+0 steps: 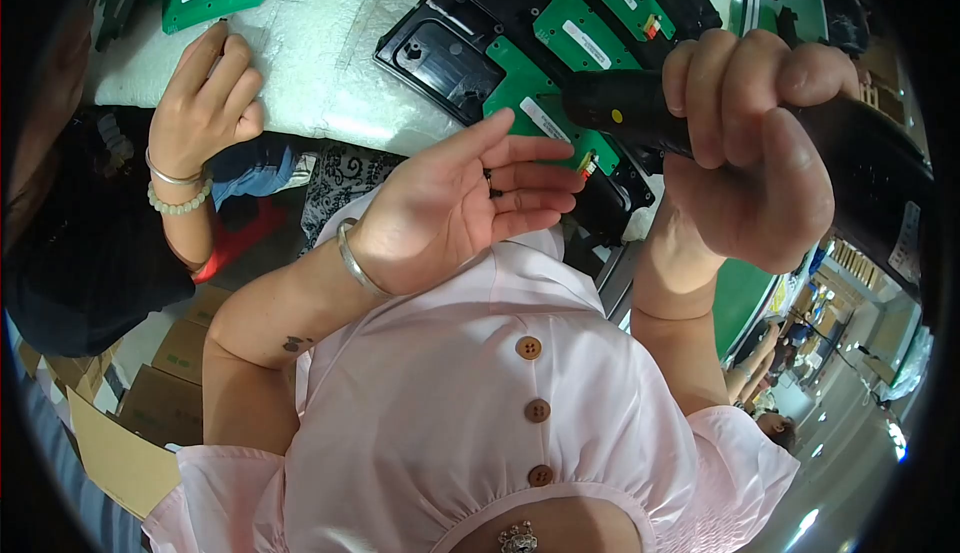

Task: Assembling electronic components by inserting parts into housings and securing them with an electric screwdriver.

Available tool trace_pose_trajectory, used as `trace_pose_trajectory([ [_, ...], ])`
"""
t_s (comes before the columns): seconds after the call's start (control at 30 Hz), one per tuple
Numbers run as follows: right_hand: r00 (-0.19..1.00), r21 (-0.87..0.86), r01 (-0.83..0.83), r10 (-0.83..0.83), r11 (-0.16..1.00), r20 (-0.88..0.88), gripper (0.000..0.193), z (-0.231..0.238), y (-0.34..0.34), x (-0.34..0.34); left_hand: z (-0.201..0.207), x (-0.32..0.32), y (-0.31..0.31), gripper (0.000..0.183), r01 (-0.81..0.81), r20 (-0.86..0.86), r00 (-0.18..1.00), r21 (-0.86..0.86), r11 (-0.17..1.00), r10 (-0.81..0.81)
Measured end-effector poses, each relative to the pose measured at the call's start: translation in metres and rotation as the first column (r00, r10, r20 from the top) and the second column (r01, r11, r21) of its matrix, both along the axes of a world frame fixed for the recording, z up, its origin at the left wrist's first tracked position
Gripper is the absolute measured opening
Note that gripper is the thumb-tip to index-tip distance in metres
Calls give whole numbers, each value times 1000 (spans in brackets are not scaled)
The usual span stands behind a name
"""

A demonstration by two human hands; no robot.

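Black tool (635,103) runs through the curled right grip (750,153), the left grip (450,203) spread and empty.

In front of me the counter (330,48) wears a pale, slightly wrinkled cover that catches white light. Low on my left sit brown cardboard boxes (165,398). On my right, past a green surface (738,298), a smooth grey floor (840,443) stretches far, bright glints (803,527) scattered across it.
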State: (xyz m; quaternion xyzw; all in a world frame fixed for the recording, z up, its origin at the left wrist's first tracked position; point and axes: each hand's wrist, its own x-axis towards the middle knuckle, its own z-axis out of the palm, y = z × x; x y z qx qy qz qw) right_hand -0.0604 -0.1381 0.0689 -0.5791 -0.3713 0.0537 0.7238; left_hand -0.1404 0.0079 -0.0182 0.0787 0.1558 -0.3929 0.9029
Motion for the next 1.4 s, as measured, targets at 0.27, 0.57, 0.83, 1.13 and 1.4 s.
trace_pose_trajectory([
  [0.27,999,-64,-45,47,997,26,23,1,5,3,4,7,2,58,5,3,1000,-36,999,-5],
  [0.57,996,314,78,-63,946,-58,24,12,9,-31,9,13,-3,61,-12,77,997,7,1000,12],
  [0.83,988,270,-16,57,963,-144,27,24,5,-22,22,21,-5,57,-33,103,994,39,999,29],
  [1.13,993,265,32,0,964,-121,26,31,-6,-19,8,16,5,39,-87,176,982,73,994,73],
  [1.4,991,377,68,-18,924,-134,25,33,-8,-22,9,7,3,22,-198,146,975,235,952,167],
])
